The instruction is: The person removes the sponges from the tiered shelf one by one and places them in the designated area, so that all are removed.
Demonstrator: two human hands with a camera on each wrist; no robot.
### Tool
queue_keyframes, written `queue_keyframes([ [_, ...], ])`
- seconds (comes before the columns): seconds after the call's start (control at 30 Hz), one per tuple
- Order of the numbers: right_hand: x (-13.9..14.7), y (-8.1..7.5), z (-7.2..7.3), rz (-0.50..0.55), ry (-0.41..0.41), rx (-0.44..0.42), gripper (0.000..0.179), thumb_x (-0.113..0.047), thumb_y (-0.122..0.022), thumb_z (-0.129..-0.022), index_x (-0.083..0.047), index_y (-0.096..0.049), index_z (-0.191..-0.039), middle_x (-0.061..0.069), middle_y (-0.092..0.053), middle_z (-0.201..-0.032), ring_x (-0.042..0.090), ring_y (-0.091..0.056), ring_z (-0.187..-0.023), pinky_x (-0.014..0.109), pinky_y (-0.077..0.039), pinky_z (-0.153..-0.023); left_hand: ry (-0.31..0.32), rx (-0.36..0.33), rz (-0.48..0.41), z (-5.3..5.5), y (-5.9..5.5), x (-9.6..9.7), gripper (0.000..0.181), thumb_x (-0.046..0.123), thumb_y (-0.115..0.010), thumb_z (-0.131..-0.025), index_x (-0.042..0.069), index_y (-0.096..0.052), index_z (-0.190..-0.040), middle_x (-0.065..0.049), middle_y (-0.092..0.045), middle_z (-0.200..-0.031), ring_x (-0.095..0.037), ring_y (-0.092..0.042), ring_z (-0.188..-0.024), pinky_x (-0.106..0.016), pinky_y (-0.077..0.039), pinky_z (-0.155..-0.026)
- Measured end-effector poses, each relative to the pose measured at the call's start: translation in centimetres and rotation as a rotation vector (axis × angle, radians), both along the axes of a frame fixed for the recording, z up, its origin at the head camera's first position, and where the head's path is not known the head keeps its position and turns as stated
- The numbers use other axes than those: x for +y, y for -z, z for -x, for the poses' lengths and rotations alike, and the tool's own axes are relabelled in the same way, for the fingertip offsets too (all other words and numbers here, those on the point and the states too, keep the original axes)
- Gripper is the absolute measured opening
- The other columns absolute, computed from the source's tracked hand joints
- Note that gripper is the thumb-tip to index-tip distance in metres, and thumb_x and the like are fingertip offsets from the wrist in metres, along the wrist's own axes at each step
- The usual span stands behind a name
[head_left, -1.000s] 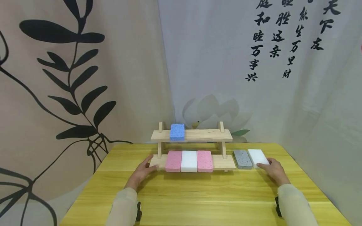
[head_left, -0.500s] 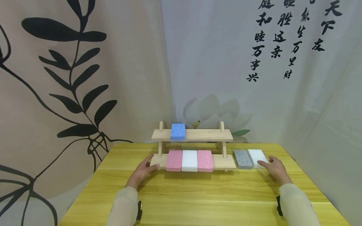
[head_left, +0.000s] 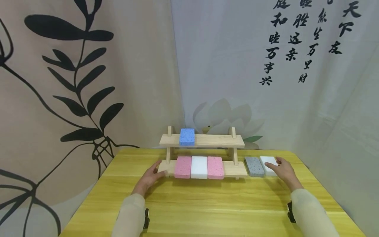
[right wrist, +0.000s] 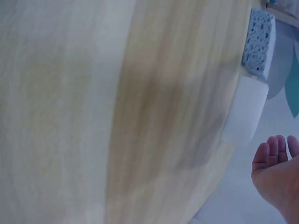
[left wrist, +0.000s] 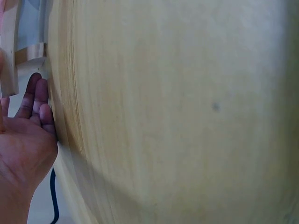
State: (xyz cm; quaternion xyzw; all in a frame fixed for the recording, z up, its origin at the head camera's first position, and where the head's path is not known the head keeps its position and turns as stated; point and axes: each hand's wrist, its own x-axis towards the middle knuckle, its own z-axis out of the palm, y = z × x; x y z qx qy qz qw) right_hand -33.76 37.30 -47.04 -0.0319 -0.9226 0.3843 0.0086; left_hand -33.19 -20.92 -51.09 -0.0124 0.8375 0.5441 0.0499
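The white block (right wrist: 246, 108) lies flat on the table (head_left: 207, 200), right of the wooden rack (head_left: 219, 141) and just beside the grey sponge (head_left: 254, 166). It looks like smooth foam, so I'd judge it very light, soft enough to dent, hardly fragile, and more apt to skid than to tip. The right hand (head_left: 285, 171) is above its right side, thumb and fingers apart and clamped on nothing; whether the thumb brushes the block I cannot tell. A light hold across the near and far short edges, or on the right long side and the top, would spare the grey sponge, which crowds the left. The left hand (head_left: 150, 178) holds the left end of the lower shelf, thumb at the near edge and fingers toward the far side; the rack is stiff wood and probably modest in weight. Two pink sponges (head_left: 183, 167) (head_left: 215, 168) flank a white pad (head_left: 199, 167) there, while bare wood shows right of the blue sponge (head_left: 187, 137) above. The table's far edge runs close behind the block; the widest room lies on the near side.
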Motion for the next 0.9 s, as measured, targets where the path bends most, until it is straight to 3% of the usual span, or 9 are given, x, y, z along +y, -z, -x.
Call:
queue_keyframes([
  [0.47,-2.5,-2.4,0.9,0.043,0.0,0.098,0.094,-0.052,-0.059,-0.096,0.012,-0.018,-0.152,0.038,-0.028,-0.149,0.053,-0.031,-0.134,0.062,-0.034,-0.105,-0.002,-0.003,0.027,-0.2,-0.5,0.2,0.081,0.043,-0.069,-0.093,0.021,-0.028,-0.158,-0.032,-0.038,-0.147,-0.046,-0.04,-0.133,-0.063,-0.032,-0.107],
  [0.63,-3.7,-3.0,1.2,0.062,0.013,0.139,0.093,-0.052,-0.06,-0.096,0.011,-0.021,-0.152,0.036,-0.03,-0.149,0.051,-0.033,-0.133,0.061,-0.034,-0.105,-0.008,-0.005,0.031,-0.1,-0.4,0.2,0.081,0.044,-0.069,-0.092,0.021,-0.027,-0.158,-0.031,-0.041,-0.145,-0.045,-0.043,-0.13,-0.063,-0.033,-0.105],
  [0.9,-5.5,-4.3,0.9,0.111,0.017,0.174,0.098,-0.059,-0.06,-0.093,0.006,-0.02,-0.154,0.033,-0.029,-0.151,0.049,-0.031,-0.136,0.06,-0.033,-0.107,-0.006,-0.002,0.014,0.2,-0.1,0.1,0.083,0.044,-0.07,-0.091,0.024,-0.026,-0.158,-0.031,-0.037,-0.148,-0.047,-0.038,-0.134,-0.064,-0.03,-0.107],
])
